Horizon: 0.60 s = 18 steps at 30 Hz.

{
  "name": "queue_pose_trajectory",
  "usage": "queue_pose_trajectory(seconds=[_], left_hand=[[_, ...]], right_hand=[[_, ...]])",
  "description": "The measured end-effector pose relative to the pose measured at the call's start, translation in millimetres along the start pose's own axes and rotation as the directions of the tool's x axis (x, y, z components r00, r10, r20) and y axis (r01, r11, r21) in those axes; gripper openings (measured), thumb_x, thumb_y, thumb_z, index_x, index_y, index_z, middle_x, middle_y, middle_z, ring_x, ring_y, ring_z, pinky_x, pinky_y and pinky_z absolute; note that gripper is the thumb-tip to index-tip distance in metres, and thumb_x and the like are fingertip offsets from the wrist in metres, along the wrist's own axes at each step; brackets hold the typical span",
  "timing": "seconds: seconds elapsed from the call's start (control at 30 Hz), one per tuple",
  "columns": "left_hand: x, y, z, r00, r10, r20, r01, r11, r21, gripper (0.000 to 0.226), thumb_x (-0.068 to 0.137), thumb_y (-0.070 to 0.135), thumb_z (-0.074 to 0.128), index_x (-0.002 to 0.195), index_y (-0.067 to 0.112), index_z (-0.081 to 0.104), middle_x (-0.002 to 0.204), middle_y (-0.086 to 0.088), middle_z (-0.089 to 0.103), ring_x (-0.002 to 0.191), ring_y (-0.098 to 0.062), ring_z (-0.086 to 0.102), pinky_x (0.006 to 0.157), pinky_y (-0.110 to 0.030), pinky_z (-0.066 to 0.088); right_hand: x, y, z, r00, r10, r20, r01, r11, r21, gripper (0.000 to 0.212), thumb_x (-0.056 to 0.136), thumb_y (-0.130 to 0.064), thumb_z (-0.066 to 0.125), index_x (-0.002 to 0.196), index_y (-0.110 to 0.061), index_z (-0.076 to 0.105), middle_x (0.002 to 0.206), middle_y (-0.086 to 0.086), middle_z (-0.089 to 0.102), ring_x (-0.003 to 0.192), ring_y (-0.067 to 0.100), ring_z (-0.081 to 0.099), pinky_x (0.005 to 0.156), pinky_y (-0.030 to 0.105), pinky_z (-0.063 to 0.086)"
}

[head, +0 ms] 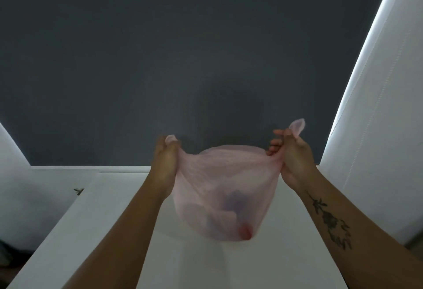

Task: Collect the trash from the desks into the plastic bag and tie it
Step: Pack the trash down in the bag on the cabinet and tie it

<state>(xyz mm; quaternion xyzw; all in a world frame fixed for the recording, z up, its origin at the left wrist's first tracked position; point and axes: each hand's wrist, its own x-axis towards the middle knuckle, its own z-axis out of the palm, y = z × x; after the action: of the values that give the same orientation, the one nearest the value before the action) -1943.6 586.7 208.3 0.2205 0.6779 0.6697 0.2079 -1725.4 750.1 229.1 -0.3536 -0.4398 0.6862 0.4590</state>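
Note:
A thin, see-through pink plastic bag (219, 188) hangs over the white desk (114, 220), held up by both handles. My left hand (166, 163) grips the left handle, whose tip pokes out above the fist. My right hand (291, 153) grips the right handle, with a loop of plastic sticking up past the fingers. The bag's mouth is stretched wide between the two hands. Inside, crumpled pale trash, something purplish and a reddish piece near the bottom show faintly through the plastic.
A dark grey wall (183, 48) fills the space behind the desk. White blinds or panels stand at the right (377, 117) and at the far left (11, 151). A small dark fitting (79, 190) sits beside the desk's left edge.

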Motion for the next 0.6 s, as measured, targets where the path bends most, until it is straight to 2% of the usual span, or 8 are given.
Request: queue_pose_trajectory(seconds=[0.03,0.1,0.2,0.27,0.33,0.47,0.53,0.6], left_hand=[[-4,0,0,0.998,0.050,0.047,-0.052,0.997,0.049,0.029,0.098,0.044,0.040,0.091,0.021,0.055,0.089,0.002,0.052,0.082,-0.019,0.049,0.076,-0.033,0.043],[-8,-5,1,0.988,0.121,0.093,-0.133,0.981,0.141,0.028,0.103,0.038,0.040,0.088,0.020,0.054,0.082,0.005,0.050,0.076,-0.014,0.046,0.073,-0.029,0.040],[-16,-12,7,0.990,0.138,0.033,-0.142,0.964,0.225,0.023,0.103,0.032,0.046,0.110,0.023,0.066,0.097,0.017,0.066,0.094,-0.005,0.063,0.087,-0.025,0.048],[-19,-15,12,0.997,0.050,-0.057,-0.045,0.996,0.076,0.024,0.101,0.037,0.049,0.110,0.023,0.067,0.101,0.008,0.073,0.097,-0.018,0.070,0.090,-0.036,0.054],[-21,-18,13,0.993,-0.078,-0.087,0.066,0.989,-0.133,0.026,0.100,0.039,0.052,0.102,0.019,0.068,0.095,-0.002,0.076,0.089,-0.024,0.073,0.085,-0.042,0.057],[-32,-20,15,0.974,-0.193,-0.119,0.145,0.933,-0.329,0.026,0.102,0.034,0.046,0.089,0.017,0.062,0.063,-0.001,0.054,0.056,-0.016,0.053,0.060,-0.030,0.050],[-40,-19,19,0.967,-0.233,-0.105,0.174,0.903,-0.394,0.032,0.103,0.039,0.039,0.082,0.019,0.054,0.055,0.004,0.040,0.051,-0.012,0.037,0.053,-0.026,0.038],[-49,-17,27,0.969,-0.246,-0.028,0.209,0.873,-0.441,0.032,0.100,0.036,0.040,0.073,0.022,0.031,0.057,0.006,0.034,0.049,-0.011,0.034,0.048,-0.022,0.038]], right_hand=[[0,3,-3,0.999,0.015,-0.029,-0.014,0.999,0.033,0.034,0.105,-0.035,0.036,0.099,-0.013,0.061,0.057,0.002,0.046,0.058,0.018,0.065,0.069,0.032,0.055],[-2,10,-8,0.993,0.073,-0.094,-0.065,0.994,0.094,0.034,0.105,-0.038,0.032,0.092,-0.016,0.055,0.052,0.000,0.037,0.050,0.018,0.060,0.073,0.036,0.057],[-8,22,-8,0.977,0.156,-0.149,-0.153,0.988,0.030,0.031,0.102,-0.040,0.034,0.084,-0.020,0.049,0.051,-0.004,0.032,0.045,0.012,0.032,0.053,0.027,0.045],[-14,29,-5,0.976,0.178,-0.124,-0.189,0.979,-0.082,0.022,0.101,-0.033,0.042,0.085,-0.019,0.050,0.059,-0.003,0.032,0.049,0.012,0.030,0.049,0.025,0.036],[-20,34,-2,0.973,0.218,-0.070,-0.225,0.969,-0.105,0.014,0.100,-0.019,0.048,0.090,-0.014,0.056,0.063,0.000,0.039,0.052,0.012,0.038,0.050,0.026,0.039],[-31,40,-2,0.981,0.190,0.031,-0.191,0.981,0.032,0.030,0.104,-0.034,0.041,0.108,-0.010,0.059,0.082,0.011,0.072,0.080,0.024,0.071,0.078,0.036,0.056],[-37,45,2,0.982,0.189,0.012,-0.189,0.980,0.060,0.032,0.104,-0.039,0.036,0.102,-0.013,0.055,0.059,0.005,0.060,0.066,0.023,0.070,0.081,0.042,0.056],[-40,53,7,0.975,0.221,-0.030,-0.218,0.973,0.080,0.029,0.103,-0.037,0.038,0.091,-0.015,0.052,0.048,-0.002,0.037,0.046,0.016,0.049,0.071,0.038,0.054]])
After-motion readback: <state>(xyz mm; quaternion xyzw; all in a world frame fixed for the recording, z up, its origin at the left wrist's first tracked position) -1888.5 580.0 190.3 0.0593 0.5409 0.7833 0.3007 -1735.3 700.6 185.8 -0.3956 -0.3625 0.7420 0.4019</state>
